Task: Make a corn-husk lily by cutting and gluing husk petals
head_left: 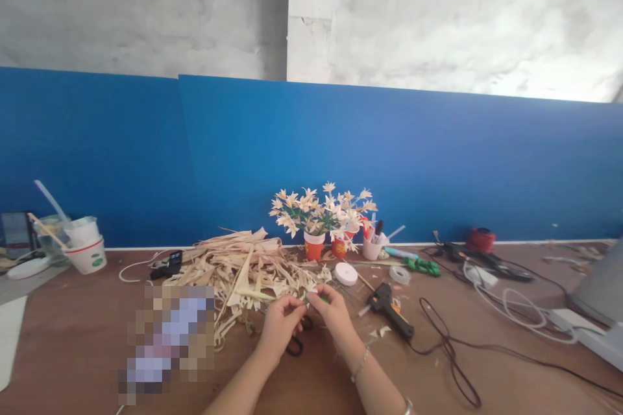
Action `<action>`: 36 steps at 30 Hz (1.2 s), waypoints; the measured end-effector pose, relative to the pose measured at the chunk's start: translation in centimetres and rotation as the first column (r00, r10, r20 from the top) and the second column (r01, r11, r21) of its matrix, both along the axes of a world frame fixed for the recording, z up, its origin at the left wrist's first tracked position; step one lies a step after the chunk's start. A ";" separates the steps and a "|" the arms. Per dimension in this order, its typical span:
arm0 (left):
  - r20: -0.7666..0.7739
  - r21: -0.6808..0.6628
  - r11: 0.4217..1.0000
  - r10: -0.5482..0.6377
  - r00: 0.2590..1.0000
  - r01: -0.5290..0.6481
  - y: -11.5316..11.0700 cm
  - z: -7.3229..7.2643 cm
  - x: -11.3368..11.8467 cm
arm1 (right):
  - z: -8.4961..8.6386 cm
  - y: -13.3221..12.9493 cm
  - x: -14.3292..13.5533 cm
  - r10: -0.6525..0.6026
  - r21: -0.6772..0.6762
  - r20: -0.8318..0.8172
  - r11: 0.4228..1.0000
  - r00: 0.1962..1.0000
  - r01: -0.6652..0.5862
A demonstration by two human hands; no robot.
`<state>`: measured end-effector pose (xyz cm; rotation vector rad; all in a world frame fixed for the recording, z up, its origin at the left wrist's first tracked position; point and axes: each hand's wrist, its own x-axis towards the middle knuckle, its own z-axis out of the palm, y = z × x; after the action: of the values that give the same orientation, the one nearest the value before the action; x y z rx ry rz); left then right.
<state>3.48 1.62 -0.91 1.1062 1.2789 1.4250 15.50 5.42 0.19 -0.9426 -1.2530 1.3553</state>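
Observation:
My left hand [281,325] and my right hand [335,316] meet over the table, thumbs and fingertips pinched together. Between them is a small green-and-pale piece [307,299], mostly covered by the fingers, so its kind is unclear. Black-handled scissors [294,346] lie just below the hands, their blades hidden. Beyond and to the left spreads a heap of dried husk strips [238,272]. Pale handmade flowers [311,204] stand in red paper cups [314,248] behind the hands. A white tape roll [346,273] lies past my right hand.
A black glue gun [389,311] with a looping cord [450,363] rests to the right. Further right are a power strip [584,331] and white cables. A paper bowl [86,256] stands far left. A blue partition [233,155] closes off the back.

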 end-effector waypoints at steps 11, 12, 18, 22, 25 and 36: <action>0.071 -0.001 1.000 0.018 0.997 -0.018 -0.1 0.4 0.2 | -0.4 0.4 0.1 -0.024 0.109 0.061 0.994 0.998 0.017; 0.082 -0.002 1.000 0.028 0.996 -0.028 -0.2 0.4 0.2 | -0.3 0.3 0.1 -0.049 0.147 0.081 0.988 0.996 0.037; 0.089 -0.012 0.993 0.116 0.989 -0.116 0.0 0.3 -0.1 | 0.9 -0.5 0.4 -0.352 0.503 0.185 0.836 0.917 0.220; 0.007 0.017 0.992 0.123 0.992 -0.123 0.1 -0.1 -0.1 | 1.1 -1.2 0.0 -0.355 0.528 0.261 0.831 0.898 0.175; -0.058 0.066 0.991 0.118 0.991 -0.114 -0.1 -0.1 0.1 | 1.0 -1.4 -0.4 -0.341 0.482 0.267 0.857 0.902 0.181; -0.202 0.101 0.991 0.111 0.973 -0.092 -0.5 0.2 0.3 | 0.4 -1.0 -0.6 -0.274 0.327 0.203 0.924 0.940 0.198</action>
<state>3.81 1.08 -0.75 1.2950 1.4466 1.4861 14.90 4.37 0.62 -1.0271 -1.4321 0.8443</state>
